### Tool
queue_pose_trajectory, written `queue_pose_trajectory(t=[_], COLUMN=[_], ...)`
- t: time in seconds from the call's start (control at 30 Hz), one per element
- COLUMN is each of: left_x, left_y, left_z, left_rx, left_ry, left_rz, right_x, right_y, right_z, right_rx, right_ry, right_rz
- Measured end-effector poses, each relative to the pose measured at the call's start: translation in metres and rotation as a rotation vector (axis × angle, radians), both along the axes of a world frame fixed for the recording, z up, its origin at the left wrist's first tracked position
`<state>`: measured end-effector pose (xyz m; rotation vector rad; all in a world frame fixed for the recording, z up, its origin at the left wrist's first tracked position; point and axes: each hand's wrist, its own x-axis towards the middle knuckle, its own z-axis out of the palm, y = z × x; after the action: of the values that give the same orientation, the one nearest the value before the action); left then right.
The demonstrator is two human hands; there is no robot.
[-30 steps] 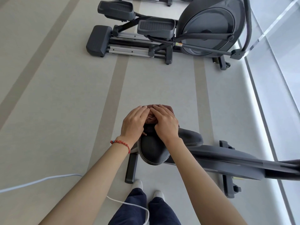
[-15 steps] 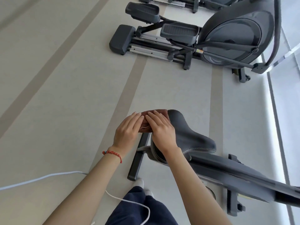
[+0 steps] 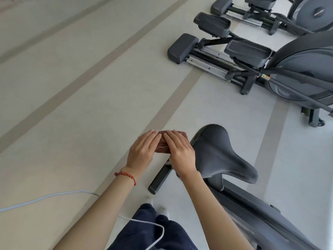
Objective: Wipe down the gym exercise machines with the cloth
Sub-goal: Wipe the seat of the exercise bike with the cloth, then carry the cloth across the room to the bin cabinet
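Holding a folded brown cloth [image 3: 164, 144] between them, left hand [image 3: 142, 152] and right hand [image 3: 181, 154] sit at 9 o'clock off the bike saddle [image 3: 216, 152]; likely refolding. Next, press it back onto the saddle, or carry it toward the elliptical [image 3: 252, 56] at 1 o'clock.

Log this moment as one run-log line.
stage: cloth handling | left hand: on brown cloth | right hand: on cloth | cloth: beside bike saddle, off it | ellipticals: untouched

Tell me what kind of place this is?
Most likely a gym floor: a dark grey elliptical trainer with foot pedals, a second one behind it, and a black padded exercise-bike saddle stand on pale striped flooring.
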<state>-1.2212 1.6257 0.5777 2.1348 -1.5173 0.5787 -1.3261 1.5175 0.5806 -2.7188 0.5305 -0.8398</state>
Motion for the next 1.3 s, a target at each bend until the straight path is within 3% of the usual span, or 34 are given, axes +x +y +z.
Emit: queue_pose_trajectory(t=[0.4, 0.97, 1.3], left_x=[0.047, 0.256, 0.338], left_y=[0.035, 0.078, 0.034], left_z=[-0.006, 0.0, 0.001], left_rx=[-0.005, -0.064, -0.052], left_ry=[0.004, -0.03, -0.018], left_rz=[0.059, -0.041, -0.059], right_x=[0.055, 0.251, 0.332], right_y=[0.024, 0.082, 0.039], right_z=[-0.009, -0.005, -0.004], right_rx=[-0.019, 0.034, -0.006], right_ry=[0.021, 0.019, 0.012], right_rz=[0.09, 0.005, -0.018])
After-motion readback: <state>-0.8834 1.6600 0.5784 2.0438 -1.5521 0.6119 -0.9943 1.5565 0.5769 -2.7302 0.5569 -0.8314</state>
